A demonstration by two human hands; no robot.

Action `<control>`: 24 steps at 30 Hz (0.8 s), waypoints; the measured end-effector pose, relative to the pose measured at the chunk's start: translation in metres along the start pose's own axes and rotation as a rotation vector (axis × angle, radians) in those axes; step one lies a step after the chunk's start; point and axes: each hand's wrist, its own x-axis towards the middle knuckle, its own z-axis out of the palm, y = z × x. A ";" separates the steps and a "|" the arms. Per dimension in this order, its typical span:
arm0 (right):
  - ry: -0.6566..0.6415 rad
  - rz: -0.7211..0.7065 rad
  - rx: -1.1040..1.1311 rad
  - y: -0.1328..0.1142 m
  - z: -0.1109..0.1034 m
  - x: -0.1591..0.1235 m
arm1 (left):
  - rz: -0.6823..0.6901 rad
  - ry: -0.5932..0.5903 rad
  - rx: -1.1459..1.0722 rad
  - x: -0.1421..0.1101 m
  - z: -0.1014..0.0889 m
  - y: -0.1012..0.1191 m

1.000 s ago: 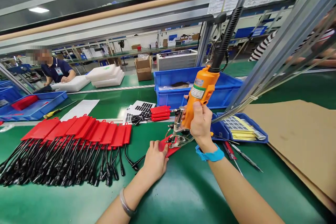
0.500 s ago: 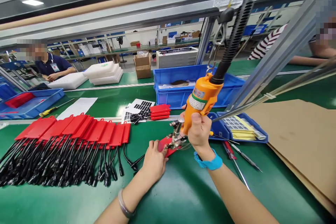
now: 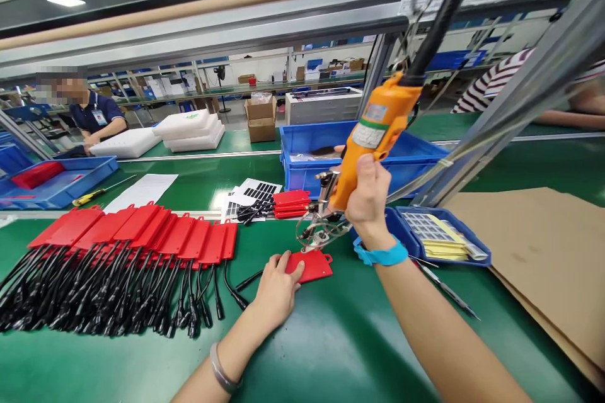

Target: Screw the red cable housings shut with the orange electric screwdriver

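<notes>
My left hand [image 3: 276,286] presses a flat red plastic case [image 3: 312,266] with a black cable onto the green bench, fingers along its left end. In my right hand [image 3: 369,192] is an orange electric screwdriver [image 3: 378,126], tilted and hung from above by a black hose. Its metal tip fixture is just over the case's far edge; whether it touches I cannot tell. To the left lies a long row of similar red cases [image 3: 172,236] with black cables [image 3: 118,293]. A small stack of red cases [image 3: 292,203] rests beyond my left hand, beside printed label sheets [image 3: 258,191].
A large blue bin [image 3: 312,173] stands behind the screwdriver. On the right are a blue tray [image 3: 479,255] with label sheets, a pen-like tool [image 3: 451,295] and brown cardboard [image 3: 543,252]. A slanted metal post [image 3: 510,94] rises at right. A co-worker [image 3: 101,113] sits far left.
My right hand has lifted the screwdriver up and to the right, uncovering more of the red case. My left hand stays on the case, which lies at a slightly different angle.
</notes>
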 end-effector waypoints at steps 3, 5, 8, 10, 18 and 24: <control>-0.022 0.042 0.008 0.018 0.000 -0.007 | 0.001 -0.011 -0.012 0.000 -0.002 -0.001; -0.041 0.061 0.008 0.024 0.000 -0.012 | -0.003 -0.015 -0.017 0.000 -0.002 -0.001; -0.058 0.084 -0.001 0.027 -0.001 -0.016 | -0.005 -0.017 -0.034 0.001 -0.002 -0.002; -0.065 0.096 -0.008 0.029 -0.001 -0.016 | 0.000 -0.019 -0.046 0.002 -0.002 -0.003; -0.114 0.128 -0.016 0.039 0.006 -0.021 | 0.021 -0.011 -0.052 0.004 -0.001 -0.007; -0.081 0.066 -0.009 0.026 0.005 -0.025 | 0.072 0.030 -0.022 0.003 0.001 -0.011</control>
